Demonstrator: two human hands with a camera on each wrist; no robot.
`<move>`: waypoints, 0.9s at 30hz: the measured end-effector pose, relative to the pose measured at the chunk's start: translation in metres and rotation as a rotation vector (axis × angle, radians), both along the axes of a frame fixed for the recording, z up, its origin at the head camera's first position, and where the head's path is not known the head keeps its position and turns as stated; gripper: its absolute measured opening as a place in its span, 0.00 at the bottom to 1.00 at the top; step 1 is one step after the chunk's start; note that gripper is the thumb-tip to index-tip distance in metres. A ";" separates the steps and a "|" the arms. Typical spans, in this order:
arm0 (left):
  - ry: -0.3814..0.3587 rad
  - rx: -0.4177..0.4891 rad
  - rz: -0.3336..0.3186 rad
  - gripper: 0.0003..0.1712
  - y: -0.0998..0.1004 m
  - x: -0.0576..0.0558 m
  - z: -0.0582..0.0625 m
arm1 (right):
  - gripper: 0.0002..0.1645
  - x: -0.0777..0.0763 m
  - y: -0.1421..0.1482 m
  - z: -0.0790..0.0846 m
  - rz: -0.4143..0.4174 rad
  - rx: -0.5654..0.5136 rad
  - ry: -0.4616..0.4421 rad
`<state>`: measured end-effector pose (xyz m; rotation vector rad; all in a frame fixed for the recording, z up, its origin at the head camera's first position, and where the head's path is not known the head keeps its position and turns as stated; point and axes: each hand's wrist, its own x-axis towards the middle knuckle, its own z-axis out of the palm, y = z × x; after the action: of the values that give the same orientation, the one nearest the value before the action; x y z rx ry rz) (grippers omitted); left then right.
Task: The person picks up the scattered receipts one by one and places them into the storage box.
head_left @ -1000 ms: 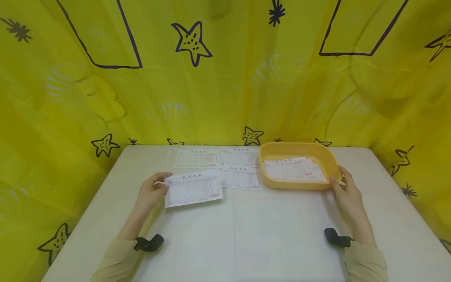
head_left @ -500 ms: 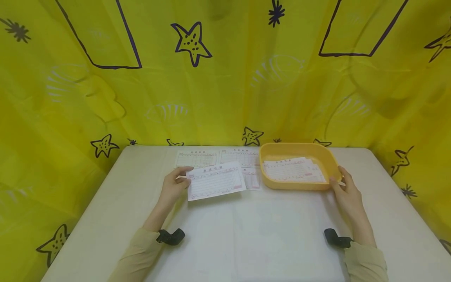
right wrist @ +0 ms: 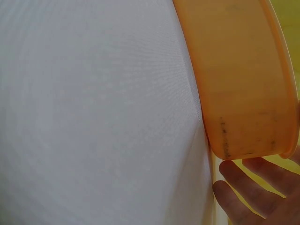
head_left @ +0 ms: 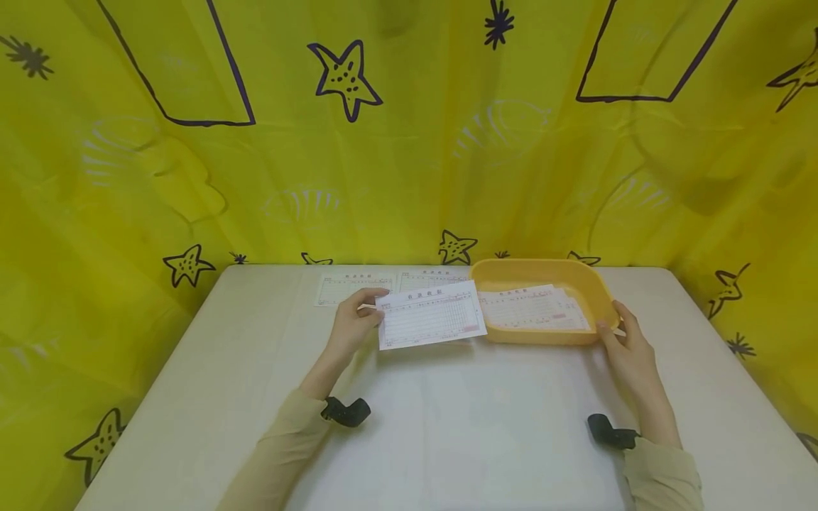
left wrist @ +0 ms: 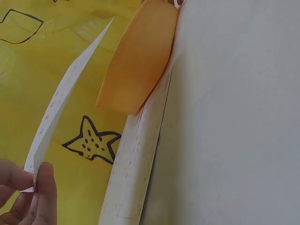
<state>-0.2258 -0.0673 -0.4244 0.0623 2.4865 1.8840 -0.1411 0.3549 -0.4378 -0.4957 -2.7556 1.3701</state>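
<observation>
My left hand (head_left: 351, 319) pinches the left edge of a printed paper form (head_left: 431, 316) between thumb and fingers. In the left wrist view the form (left wrist: 52, 110) is raised off the table and slightly bent. Its right end overlaps the left side of a yellow plastic basket (head_left: 543, 336) in the head view. Several similar forms (head_left: 517, 309) lie inside that basket. At the basket's right end, my right hand (head_left: 633, 355) holds the rim, thumb toward the front; the right wrist view shows its fingers (right wrist: 253, 185) spread along the outer wall (right wrist: 243, 79).
Two more forms lie flat near the table's back edge, one at the left (head_left: 332, 287) and one (head_left: 434, 275) partly hidden behind the held form. A white cloth covers the table (head_left: 486, 426). A yellow patterned curtain (head_left: 396, 156) hangs right behind it.
My left hand has carried the form to the right and slightly up, from over the table's left part to the basket's left side. The right hand and the basket have stayed in place.
</observation>
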 end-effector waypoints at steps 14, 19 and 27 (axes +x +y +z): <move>0.016 0.021 -0.078 0.22 0.054 -0.018 0.003 | 0.43 0.000 0.000 0.000 -0.009 -0.007 -0.004; 0.025 0.018 -0.105 0.23 0.075 -0.024 0.006 | 0.43 -0.001 0.001 0.000 -0.008 -0.007 0.003; 0.010 0.036 -0.133 0.25 0.111 -0.033 0.011 | 0.43 0.000 0.000 0.001 -0.002 -0.008 0.004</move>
<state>-0.2592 0.0437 -0.4135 0.2321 2.3894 1.8791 -0.1414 0.3547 -0.4371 -0.4955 -2.7473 1.3807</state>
